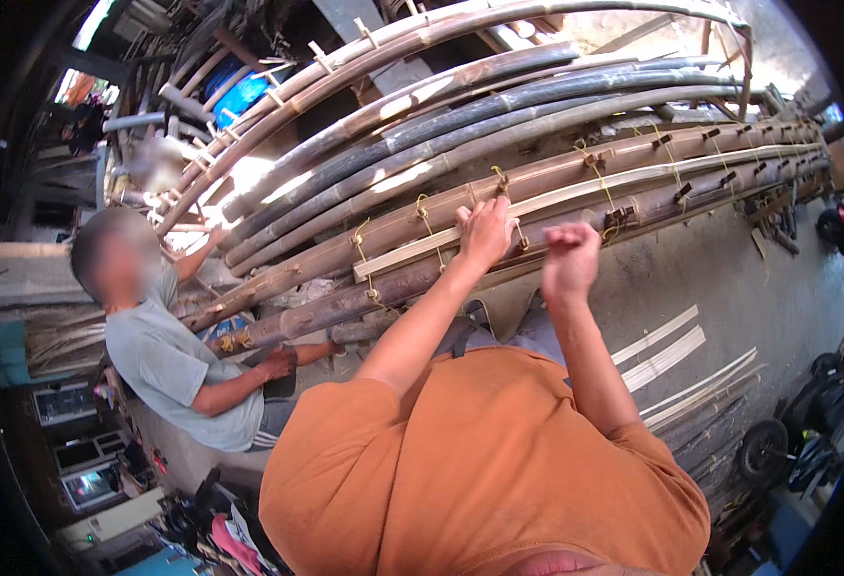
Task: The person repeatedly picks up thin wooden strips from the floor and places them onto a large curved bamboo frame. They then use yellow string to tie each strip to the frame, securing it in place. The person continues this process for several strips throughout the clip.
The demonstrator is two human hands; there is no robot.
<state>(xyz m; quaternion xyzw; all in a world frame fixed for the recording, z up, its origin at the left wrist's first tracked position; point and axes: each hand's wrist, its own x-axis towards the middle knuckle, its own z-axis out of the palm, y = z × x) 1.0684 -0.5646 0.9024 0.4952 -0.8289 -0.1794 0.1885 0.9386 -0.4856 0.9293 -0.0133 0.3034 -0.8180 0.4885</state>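
Note:
My left hand [485, 235] is bent over a pale split-bamboo strip [575, 197], its fingertips near a small peg and yellow cord on the brown bamboo pole [623, 156] behind. That strip runs lengthwise between this pole and a nearer brown bamboo pole [647, 204]. Yellow cords [422, 213] loop around the pieces at intervals, and short dark pegs [683, 190] stick out of the poles. To the right, my right hand [570, 261] is raised in front of the nearer pole. Its fingers are curled and slightly blurred; whatever they may hold is hidden.
At the left a person in a grey shirt [167, 350] sits beside the poles' near end. More long bamboo poles [460, 125] lie behind. Pale bamboo strips [666, 355] rest on the floor at right, near a black wheel [762, 451]. A blue bag [241, 94] shows at the back left.

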